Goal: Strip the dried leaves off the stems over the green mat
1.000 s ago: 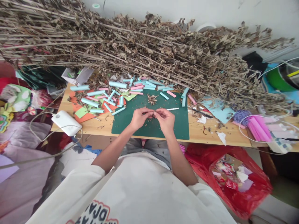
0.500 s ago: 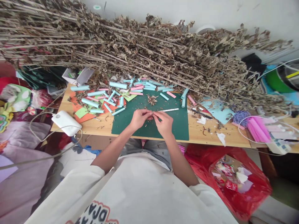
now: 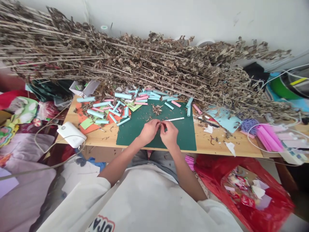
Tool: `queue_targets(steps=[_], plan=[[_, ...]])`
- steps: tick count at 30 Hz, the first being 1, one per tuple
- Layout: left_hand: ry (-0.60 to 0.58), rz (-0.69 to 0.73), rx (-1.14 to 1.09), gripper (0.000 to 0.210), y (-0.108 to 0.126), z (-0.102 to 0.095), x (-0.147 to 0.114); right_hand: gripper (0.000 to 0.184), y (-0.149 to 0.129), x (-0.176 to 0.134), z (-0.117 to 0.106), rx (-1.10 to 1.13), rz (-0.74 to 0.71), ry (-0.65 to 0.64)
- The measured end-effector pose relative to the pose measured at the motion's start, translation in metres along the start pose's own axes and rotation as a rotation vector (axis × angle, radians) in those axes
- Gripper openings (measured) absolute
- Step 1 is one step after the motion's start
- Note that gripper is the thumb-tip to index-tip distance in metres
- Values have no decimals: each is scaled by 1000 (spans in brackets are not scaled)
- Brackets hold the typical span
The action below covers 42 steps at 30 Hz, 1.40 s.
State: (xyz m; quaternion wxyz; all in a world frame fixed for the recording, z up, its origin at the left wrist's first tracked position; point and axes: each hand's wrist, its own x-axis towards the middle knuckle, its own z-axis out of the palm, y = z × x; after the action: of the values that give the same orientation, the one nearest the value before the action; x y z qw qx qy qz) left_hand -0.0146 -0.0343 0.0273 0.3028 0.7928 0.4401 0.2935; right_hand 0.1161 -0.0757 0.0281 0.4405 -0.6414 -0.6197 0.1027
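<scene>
My left hand [image 3: 150,131] and my right hand [image 3: 169,132] meet over the green cutting mat [image 3: 135,135]. Both are closed in a pinch, fingertips nearly touching. Whatever sits between them is too small and covered to make out. A thin white stick [image 3: 175,119] lies on the mat just beyond my right fingers. Farther back on the mat is a little heap of crumbled dry leaves [image 3: 157,109], with crumbs scattered around it. Rolled blue paper tubes [image 3: 123,96] and pink paper tubes [image 3: 142,98] are piled behind and left of my hands.
Dried leafy stalks [image 3: 135,61] stretch across the back of the wooden table [image 3: 205,141]. A white power bank [image 3: 71,134] with a cable is at the left edge. Blue paper [image 3: 224,118], purple yarn [image 3: 249,126] and pink paper [image 3: 269,138] lie right. A red bag [image 3: 210,174] hangs below.
The view has tilted slightly upward, so the table sits lower. My hands stay together in their pinch, with fingers shifted a little; the tubes and leaf heap keep their places.
</scene>
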Motion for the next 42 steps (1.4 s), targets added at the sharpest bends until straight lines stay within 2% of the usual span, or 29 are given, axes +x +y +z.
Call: queue_targets(steps=[3,7,9,12,14,18,21,25,28,32,37,42], plan=[[-32,52,137,24,-5,1,-2,17,4,2,1,85,107,-65],[-118,119,231,22,-7,-8,1,13,6,9,0,303,279,-186],[-126,141,254,22,-7,-14,5,13,5,13,-3,241,232,-163],[-45,68,255,23,-10,-22,11,19,5,13,-8,33,89,-70],[-25,37,235,23,-14,-25,13,22,9,10,-10,-8,50,-50],[-76,141,184,21,-20,-32,7,22,20,2,-8,19,42,-125],[-89,176,166,20,-19,-37,-2,33,22,-1,-5,-35,18,-196],[-162,200,233,54,-18,-42,-13,33,16,-3,-3,-53,14,-191],[-202,242,282,58,-23,-41,-15,29,13,-3,-1,-68,-21,-212],[-162,240,287,38,-32,-35,-9,24,14,-2,0,-19,-52,-255],[-77,192,267,47,-37,-38,-8,27,16,0,-4,37,112,-128],[23,51,162,36,-46,-42,-9,26,14,-10,5,11,81,-111]])
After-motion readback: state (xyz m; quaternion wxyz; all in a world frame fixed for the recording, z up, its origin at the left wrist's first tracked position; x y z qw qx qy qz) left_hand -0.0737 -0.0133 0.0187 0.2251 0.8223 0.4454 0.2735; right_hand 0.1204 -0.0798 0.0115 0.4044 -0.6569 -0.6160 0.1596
